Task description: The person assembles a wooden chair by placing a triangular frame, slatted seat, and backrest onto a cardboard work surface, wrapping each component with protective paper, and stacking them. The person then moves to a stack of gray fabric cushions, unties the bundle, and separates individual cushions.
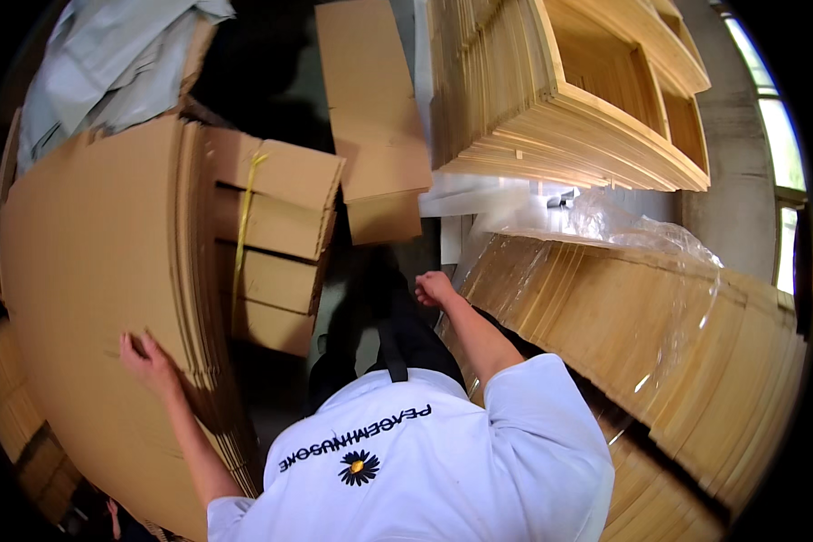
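Note:
My left hand [151,363] rests on the broad brown face of a stack of flattened cardboard boxes [90,262], its fingers stretched and a little apart. Nothing is held in it. Over the dark gap in the middle, my right hand [434,289] hangs with its fingers curled into a loose fist, and no object shows in it. Nearest to that hand, on the right, lies a stack of wooden panels [605,316] partly covered by clear plastic film [646,237].
Folded cartons bound by a yellow strap [247,217] stand beside the left stack. Ahead lies a long cardboard sheet [375,99]. Wooden shelf frames [506,99] are piled at the far right. A grey sheet [108,63] drapes over cardboard at the far left.

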`<action>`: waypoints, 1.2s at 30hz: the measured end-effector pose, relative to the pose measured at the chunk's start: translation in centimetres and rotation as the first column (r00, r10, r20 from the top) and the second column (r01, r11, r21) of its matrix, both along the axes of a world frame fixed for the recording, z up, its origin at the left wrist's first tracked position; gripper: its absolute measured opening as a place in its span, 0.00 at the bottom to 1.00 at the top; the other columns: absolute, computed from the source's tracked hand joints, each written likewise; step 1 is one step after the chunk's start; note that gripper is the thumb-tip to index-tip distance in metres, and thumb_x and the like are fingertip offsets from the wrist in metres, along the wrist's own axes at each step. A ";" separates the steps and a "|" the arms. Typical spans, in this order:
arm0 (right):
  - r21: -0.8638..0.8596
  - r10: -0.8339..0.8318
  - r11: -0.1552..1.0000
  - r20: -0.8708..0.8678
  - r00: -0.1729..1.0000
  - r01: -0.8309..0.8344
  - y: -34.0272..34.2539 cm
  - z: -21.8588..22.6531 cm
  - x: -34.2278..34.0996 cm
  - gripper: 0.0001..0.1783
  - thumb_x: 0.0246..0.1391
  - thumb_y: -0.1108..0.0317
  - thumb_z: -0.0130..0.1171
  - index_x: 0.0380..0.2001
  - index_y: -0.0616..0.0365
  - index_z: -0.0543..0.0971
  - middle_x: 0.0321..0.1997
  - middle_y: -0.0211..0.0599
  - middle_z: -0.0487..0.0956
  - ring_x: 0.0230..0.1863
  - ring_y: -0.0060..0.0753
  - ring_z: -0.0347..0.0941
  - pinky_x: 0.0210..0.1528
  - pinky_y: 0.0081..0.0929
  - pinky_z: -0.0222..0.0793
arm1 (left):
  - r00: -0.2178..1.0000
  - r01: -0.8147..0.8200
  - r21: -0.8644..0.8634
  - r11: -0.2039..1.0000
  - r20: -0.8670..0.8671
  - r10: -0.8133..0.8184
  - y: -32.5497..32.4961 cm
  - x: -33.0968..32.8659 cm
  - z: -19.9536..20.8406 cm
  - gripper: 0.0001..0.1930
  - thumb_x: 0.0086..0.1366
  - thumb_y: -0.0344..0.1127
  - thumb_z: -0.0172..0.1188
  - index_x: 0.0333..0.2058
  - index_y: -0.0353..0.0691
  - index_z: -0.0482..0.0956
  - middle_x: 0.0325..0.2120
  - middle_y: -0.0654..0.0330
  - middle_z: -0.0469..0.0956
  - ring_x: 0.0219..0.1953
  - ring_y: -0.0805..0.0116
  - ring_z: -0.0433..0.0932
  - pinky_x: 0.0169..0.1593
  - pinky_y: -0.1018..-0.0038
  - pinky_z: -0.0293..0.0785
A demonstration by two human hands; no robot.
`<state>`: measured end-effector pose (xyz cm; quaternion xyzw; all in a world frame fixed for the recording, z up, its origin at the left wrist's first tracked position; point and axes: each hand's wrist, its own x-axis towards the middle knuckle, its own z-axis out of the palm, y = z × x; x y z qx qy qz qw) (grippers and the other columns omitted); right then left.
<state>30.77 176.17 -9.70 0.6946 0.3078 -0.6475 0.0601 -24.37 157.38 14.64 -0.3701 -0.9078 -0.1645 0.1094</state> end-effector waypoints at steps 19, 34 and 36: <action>-0.238 -0.934 0.299 -0.274 0.232 0.924 18.3 -24.6 -0.9 0.30 0.59 0.46 0.54 0.61 0.45 0.67 0.58 0.40 0.72 0.52 0.49 0.74 0.50 0.51 0.70 | 0.956 -0.204 -0.321 0.925 -0.268 0.118 -0.2 -3.7 1.6 0.21 0.75 0.40 0.43 0.55 0.28 0.70 0.55 0.45 0.72 0.57 0.51 0.70 0.62 0.66 0.63; 0.080 -0.266 0.646 -0.909 0.322 0.759 21.0 -32.5 0.7 0.24 0.66 0.57 0.44 0.60 0.56 0.69 0.61 0.33 0.72 0.61 0.36 0.67 0.62 0.36 0.65 | 0.960 -0.256 -0.243 0.936 -0.177 0.217 1.8 -0.3 1.2 0.26 0.72 0.45 0.46 0.60 0.31 0.64 0.60 0.45 0.64 0.61 0.49 0.64 0.65 0.64 0.60; -0.343 -0.395 0.627 -0.914 -0.094 0.700 21.7 -31.3 1.8 0.24 0.67 0.57 0.43 0.61 0.55 0.68 0.64 0.32 0.70 0.64 0.37 0.65 0.64 0.36 0.62 | 0.961 -0.256 -0.226 0.940 -0.165 0.222 2.1 -0.3 0.4 0.27 0.71 0.46 0.47 0.60 0.31 0.64 0.60 0.45 0.64 0.62 0.48 0.64 0.65 0.64 0.60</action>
